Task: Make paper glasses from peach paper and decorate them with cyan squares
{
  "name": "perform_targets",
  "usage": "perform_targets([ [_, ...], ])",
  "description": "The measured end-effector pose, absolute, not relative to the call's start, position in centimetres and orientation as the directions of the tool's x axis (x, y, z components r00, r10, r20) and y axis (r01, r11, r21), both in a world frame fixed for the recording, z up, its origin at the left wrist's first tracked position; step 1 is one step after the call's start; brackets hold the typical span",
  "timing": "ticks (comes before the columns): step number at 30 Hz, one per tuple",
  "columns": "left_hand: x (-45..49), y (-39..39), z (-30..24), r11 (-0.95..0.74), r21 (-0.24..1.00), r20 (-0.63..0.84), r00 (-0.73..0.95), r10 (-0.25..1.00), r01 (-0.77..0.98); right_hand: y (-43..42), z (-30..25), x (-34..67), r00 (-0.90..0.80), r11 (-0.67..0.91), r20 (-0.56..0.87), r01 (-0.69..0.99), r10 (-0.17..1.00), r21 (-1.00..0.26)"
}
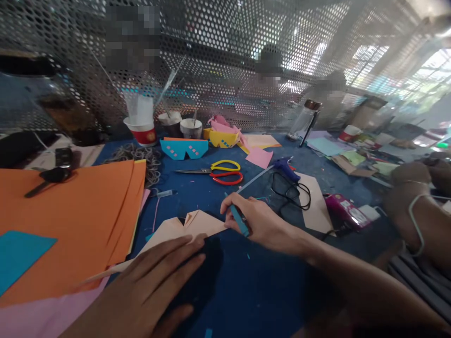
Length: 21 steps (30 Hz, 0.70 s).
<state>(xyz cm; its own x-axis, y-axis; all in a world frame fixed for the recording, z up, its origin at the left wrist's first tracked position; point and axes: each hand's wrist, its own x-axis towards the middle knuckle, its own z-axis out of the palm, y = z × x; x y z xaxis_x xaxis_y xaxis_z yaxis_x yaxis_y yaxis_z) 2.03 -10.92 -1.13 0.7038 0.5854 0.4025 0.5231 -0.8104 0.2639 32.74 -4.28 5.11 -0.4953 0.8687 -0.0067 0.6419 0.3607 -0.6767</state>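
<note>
**Head view: one hand flat on folded peach paper, the other pinching a blue tool**

Head view looks down on a blue counter [253,291] strewn with craft things. The left hand [155,286] lies palm down with its fingers spread and flat on a folded peach paper piece [183,227], which sits on the counter just in front of the person, beside a stack of orange sheets [70,220]. The right hand [257,220] is closed in a pinch on a slim blue tool [237,218], held like a pen, its tip close to the right edge of the peach fold; whether the tip touches the paper cannot be told.

Beyond the hands lie scissors with yellow and red handles [220,171], a blue glue gun [285,169] with its black cord [292,190], and a second peach piece [315,204]. A teal paper shape with pink squares [183,149] rests farther back, near a red-and-white cup [143,131] and a yellow folded piece [221,137]. A teal sheet [21,256] lies on the orange stack, and a pink sheet [38,317] shows under it. At the right edge, another person's arm [416,211] rests near a pink device [347,211].
</note>
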Motion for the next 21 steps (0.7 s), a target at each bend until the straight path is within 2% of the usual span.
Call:
perform_targets([
  [2,2.9,-9.1,-0.5,-0.858,0.069,0.418,0.766,0.488,0.508,-4.4,5.3,32.5,-0.504,0.390,-0.002,0.670,0.864,-0.632],
  [5,3.8,-8.1,-0.6,-0.876,-0.043,0.448,0.793,0.413,0.481,-4.5,5.5,32.3,-0.488,0.413,0.050,0.674,0.871,-0.612],
  [7,3.8,-8.3,-1.0,-0.875,-0.049,0.448,0.794,0.411,0.481,-4.3,5.7,32.3,-0.426,0.408,0.143,0.635,0.893,-0.656],
  [10,3.4,-8.7,-1.6,-0.876,-0.018,0.444,0.789,0.424,0.481,-4.4,6.3,32.2,-0.293,0.342,0.231,0.421,0.928,-0.840],
  [12,3.1,-8.7,-1.8,-0.879,0.010,0.434,0.790,0.433,0.476,-4.8,6.7,32.1,-0.244,0.248,0.179,0.292,0.953,-0.923],
  [17,2.9,-8.6,-2.2,-0.889,0.057,0.410,0.802,0.435,0.454,-6.5,5.6,31.6,-0.272,0.014,-0.040,0.192,0.961,-0.981],
  [21,2.8,-8.6,-2.7,-0.887,0.071,0.425,0.791,0.440,0.455,-7.3,3.6,31.2,-0.170,0.023,-0.022,0.258,0.985,-0.966],
])
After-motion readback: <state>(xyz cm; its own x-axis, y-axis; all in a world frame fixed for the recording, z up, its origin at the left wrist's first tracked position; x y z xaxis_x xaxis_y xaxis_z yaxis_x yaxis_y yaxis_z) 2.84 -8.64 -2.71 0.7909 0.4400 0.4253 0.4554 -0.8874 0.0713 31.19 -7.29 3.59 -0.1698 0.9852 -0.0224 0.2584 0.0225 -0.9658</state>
